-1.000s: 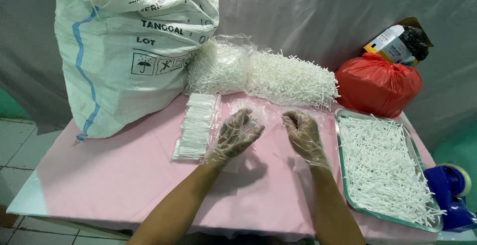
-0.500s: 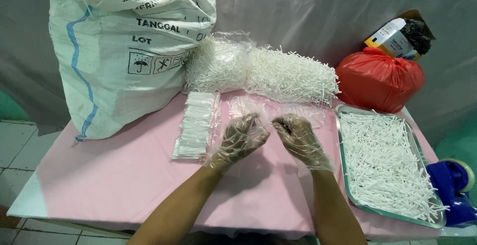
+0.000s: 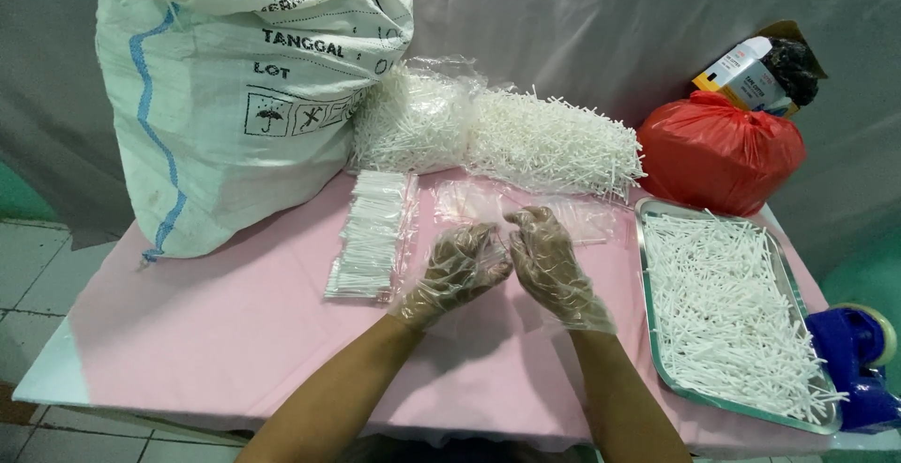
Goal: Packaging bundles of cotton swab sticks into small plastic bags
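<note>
My left hand (image 3: 457, 268) and my right hand (image 3: 548, 261), both in loose clear plastic gloves, meet over the middle of the pink table (image 3: 216, 332). Their fingertips pinch a small clear plastic bag (image 3: 502, 233) between them. More empty clear bags (image 3: 469, 202) lie flat just beyond the hands. A row of packed bags of white sticks (image 3: 371, 233) lies to the left of my left hand. To the right stands a metal tray (image 3: 657, 350) full of loose white sticks (image 3: 727, 308).
A big white woven sack (image 3: 235, 97) stands at the back left. A heap of white sticks in clear plastic (image 3: 497, 130) lies behind the bags. A red plastic bag (image 3: 718, 153) with a carton on top sits back right; a blue tape dispenser (image 3: 859, 360) is at the right edge.
Both hands have drawn closer together, from apart and spread to touching at the fingertips. They now pinch a clear bag between them.
</note>
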